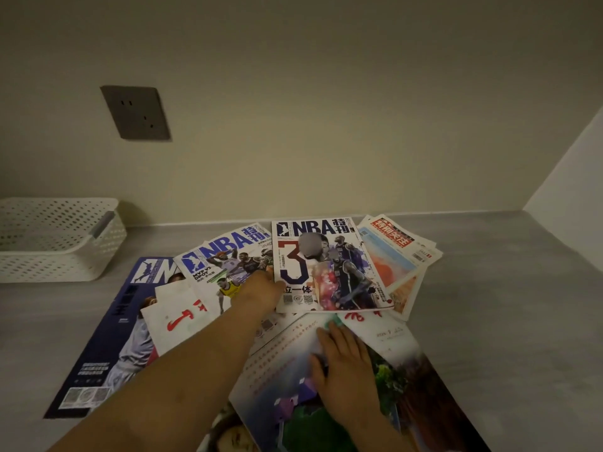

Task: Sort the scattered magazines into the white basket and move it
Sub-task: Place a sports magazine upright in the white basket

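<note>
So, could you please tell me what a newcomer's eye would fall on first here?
Probably the fan of magazines across the grey table, above all the NBA cover with the big "3" at centre. The left hand touches that cover's left edge, and the right hand lies flat nearer the camera. The white basket waits far left.

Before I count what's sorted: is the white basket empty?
Looks empty: the white basket shows only bare perforated walls, and the magazines all lie on the counter; its floor is hidden.

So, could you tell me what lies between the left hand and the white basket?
In the head view, two overlapping magazine covers and then bare grey tabletop separate the left hand from the white basket.
</note>
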Demonstrator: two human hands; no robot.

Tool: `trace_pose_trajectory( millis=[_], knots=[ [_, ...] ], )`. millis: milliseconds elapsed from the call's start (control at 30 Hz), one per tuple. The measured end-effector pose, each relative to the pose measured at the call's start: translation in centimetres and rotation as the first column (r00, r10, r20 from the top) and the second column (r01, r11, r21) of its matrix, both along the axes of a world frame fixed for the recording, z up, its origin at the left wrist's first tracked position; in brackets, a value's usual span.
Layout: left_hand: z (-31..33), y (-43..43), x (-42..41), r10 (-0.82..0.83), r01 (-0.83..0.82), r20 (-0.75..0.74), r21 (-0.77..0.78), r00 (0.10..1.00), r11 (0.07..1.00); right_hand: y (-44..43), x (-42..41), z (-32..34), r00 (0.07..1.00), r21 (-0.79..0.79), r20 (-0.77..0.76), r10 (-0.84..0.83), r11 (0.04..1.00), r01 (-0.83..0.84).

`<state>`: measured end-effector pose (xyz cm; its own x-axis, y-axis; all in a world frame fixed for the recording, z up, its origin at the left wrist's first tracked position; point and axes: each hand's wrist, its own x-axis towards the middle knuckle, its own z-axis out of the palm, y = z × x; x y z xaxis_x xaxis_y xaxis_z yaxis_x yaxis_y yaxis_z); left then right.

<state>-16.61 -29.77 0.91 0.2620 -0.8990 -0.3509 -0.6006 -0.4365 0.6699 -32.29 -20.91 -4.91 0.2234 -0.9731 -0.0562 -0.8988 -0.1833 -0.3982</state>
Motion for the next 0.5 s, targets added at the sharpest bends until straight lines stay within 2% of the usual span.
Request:
trace_pose_trajectory(
  millis=[67,133,233,333,367,433,500],
  knots=[
    [-0.5,-0.6,-0.4,0.017,-0.018,0.03,0.054,0.999,0.998,0.0,0.0,0.0,0.999,-0.006,0.031,-0.011,1.0,0.012],
    [-0.9,-0.8,-0.9,-0.005,-0.022,0.208,0.126,0.978,0.992,0.0,0.0,0.0,0.998,-0.002,0.054,-0.013,1.0,0.013],
    [-1.3,-1.1,-2.1,-0.017,-0.036,0.406,0.122,0.914,0.992,0.0,0.0,0.1,0.996,0.016,0.087,-0.009,1.0,0.008],
    [-1.4,-1.7,-2.4,0.021,-0.065,0.414,0.092,0.91,0.994,0.2,-0.2,0.2,0.962,-0.015,0.26,-0.083,0.996,0.09],
    [-1.4,-1.8,-2.2,0.026,-0.071,0.405,0.097,0.914,0.993,0.1,-0.3,0.5,0.917,-0.011,0.361,-0.168,0.983,0.184],
    [-1.5,-2.3,-1.8,0.036,-0.081,0.385,0.102,0.922,0.991,-1.4,-1.1,1.2,0.757,0.038,0.525,-0.389,0.899,0.436],
    [-1.7,-2.5,-1.6,0.052,-0.093,0.372,0.094,0.927,0.991,-3.9,-2.2,2.4,0.617,0.141,0.556,-0.556,0.795,0.589]
  ],
)
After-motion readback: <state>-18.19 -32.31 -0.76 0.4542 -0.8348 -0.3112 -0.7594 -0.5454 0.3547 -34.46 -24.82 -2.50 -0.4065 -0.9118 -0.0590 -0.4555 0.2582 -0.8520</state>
